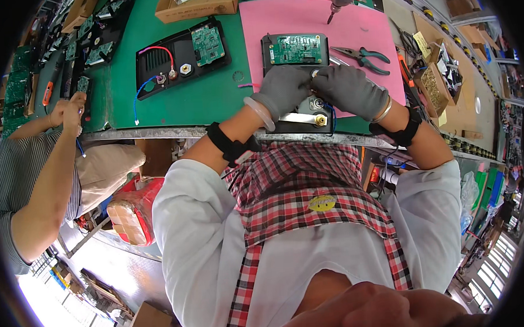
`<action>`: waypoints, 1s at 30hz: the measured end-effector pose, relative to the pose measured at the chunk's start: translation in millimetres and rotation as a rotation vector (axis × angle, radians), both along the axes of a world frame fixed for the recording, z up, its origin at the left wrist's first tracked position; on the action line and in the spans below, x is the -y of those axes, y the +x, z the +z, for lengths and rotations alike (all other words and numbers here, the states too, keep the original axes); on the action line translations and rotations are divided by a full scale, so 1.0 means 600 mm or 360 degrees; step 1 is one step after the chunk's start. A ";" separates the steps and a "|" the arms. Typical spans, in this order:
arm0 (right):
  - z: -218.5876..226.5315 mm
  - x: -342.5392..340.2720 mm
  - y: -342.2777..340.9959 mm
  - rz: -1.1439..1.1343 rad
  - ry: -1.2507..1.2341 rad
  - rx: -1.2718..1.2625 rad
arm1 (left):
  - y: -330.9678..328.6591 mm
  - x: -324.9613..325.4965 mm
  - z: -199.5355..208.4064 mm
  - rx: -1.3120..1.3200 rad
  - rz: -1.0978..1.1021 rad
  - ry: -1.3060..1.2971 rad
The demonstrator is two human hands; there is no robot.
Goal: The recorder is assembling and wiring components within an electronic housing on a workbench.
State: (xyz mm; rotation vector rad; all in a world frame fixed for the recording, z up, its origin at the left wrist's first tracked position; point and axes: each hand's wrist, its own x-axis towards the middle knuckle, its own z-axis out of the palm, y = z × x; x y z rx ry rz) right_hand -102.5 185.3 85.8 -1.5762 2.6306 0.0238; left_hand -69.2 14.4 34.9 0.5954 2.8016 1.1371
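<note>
In front of me lies a black housing panel [282, 127] with a green circuit board [295, 49] at its far end. My left hand [283, 90], in a grey glove, is closed over the panel's middle. My right hand [353, 89], gloved the same, has its fingers pinched beside the left fingertips, near a metal terminal. What either hand grips is hidden by the fingers. Closer to me on the panel are a silver bar [298, 118], a brass terminal [320, 120] and a blue wire [331, 112]. A pink wire end [248, 85] shows left of my left hand.
Pliers [362, 58] lie on the pink mat [261, 20], below a hanging screwdriver bit [330, 17]. A second panel [182, 57] with red and blue wires rests on the green mat. A cardboard box [199, 5] stands behind. At left, a co-worker's hands [70, 113] are busy.
</note>
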 end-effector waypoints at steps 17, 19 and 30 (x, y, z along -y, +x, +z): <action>0.011 0.004 0.000 0.0089 -0.0017 0.0084 | -0.001 0.001 0.000 0.0037 0.0007 -0.0076; 0.008 0.001 -0.002 0.0118 -0.0010 0.0087 | -0.005 -0.003 -0.002 0.0030 -0.0001 -0.0095; 0.014 0.012 -0.004 0.0006 0.0158 0.0106 | -0.001 0.001 -0.002 -0.0028 0.0016 0.0121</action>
